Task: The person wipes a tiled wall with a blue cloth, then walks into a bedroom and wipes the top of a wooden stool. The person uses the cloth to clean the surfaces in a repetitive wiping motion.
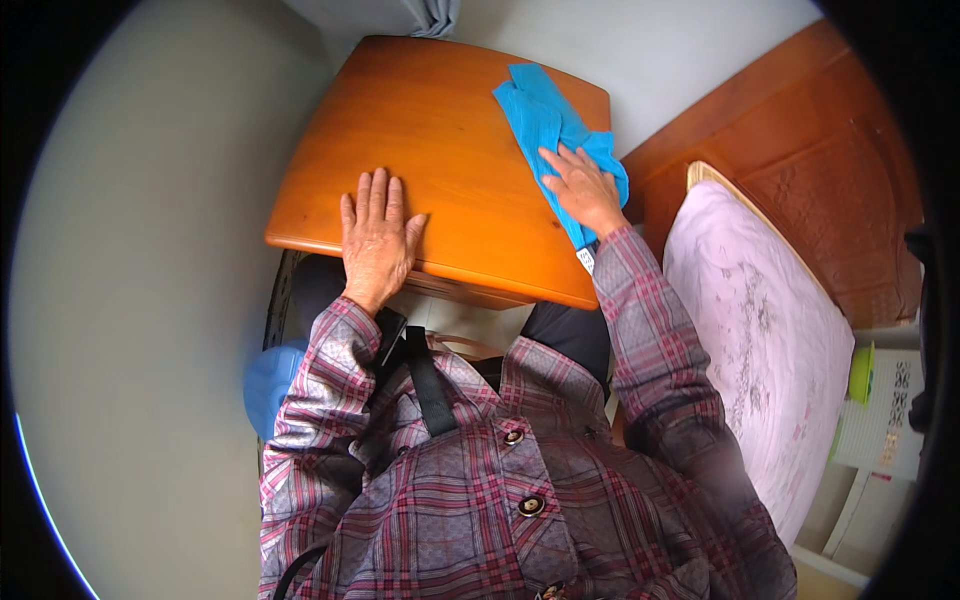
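Observation:
My left hand (375, 232) lies flat, palm down, on the near left part of a varnished wooden tabletop (450, 142), its fingers slightly spread. Over at the right side of the top, my right hand (583, 187) rests palm down on a blue cloth (540, 120) with its fingers apart. The cloth is loosely folded and stretches from the far right area down to the right edge. A white tag with printed marks (586, 259) shows at the cloth's near end, beside my right cuff.
A bed with a pink patterned cover (750, 337) and a carved wooden headboard (817, 187) stands to the right. A wall runs along the left. A blue plastic object (271, 390) is below my left forearm. A green container (861, 373) is at the far right.

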A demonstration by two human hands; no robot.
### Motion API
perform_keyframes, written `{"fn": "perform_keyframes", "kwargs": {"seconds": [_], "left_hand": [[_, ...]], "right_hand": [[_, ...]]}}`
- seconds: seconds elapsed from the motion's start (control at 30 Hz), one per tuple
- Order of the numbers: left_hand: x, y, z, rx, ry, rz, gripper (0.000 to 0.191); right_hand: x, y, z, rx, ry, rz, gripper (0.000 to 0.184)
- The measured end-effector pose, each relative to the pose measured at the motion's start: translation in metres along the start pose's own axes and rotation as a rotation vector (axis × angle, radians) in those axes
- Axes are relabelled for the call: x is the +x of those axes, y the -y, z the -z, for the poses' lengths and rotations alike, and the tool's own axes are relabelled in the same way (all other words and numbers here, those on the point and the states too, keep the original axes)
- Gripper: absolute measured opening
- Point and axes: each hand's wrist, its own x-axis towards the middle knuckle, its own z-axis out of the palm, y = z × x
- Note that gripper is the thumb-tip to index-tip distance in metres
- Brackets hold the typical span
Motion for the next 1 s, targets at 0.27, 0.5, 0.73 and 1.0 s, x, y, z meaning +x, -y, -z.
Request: {"fn": "perform_keyframes", "kwargs": {"seconds": [0.27,0.5,0.73,1.0], "left_hand": [[0.0,0.001,-0.003,0.061,0.056,0.019,0.062],[0.001,0.001,-0.002,0.072,0.039,0.011,0.061],[-0.001,0.004,0.001,0.007,-0.004,-0.009,0.06],[-0.002,0.006,-0.003,0.053,0.036,0.005,0.061]], "right_hand": [[-0.069,0.044,-0.012,0.025,-0.079,0.253,0.043],[-0.072,0.018,0.001,-0.098,-0.073,-0.121,0.045],[-0.101,0.062,-0.003,-0.005,-0.082,0.23,0.045],[-0.081,0.053,-0.004,-0.016,-0.163,0.114,0.043]]}}
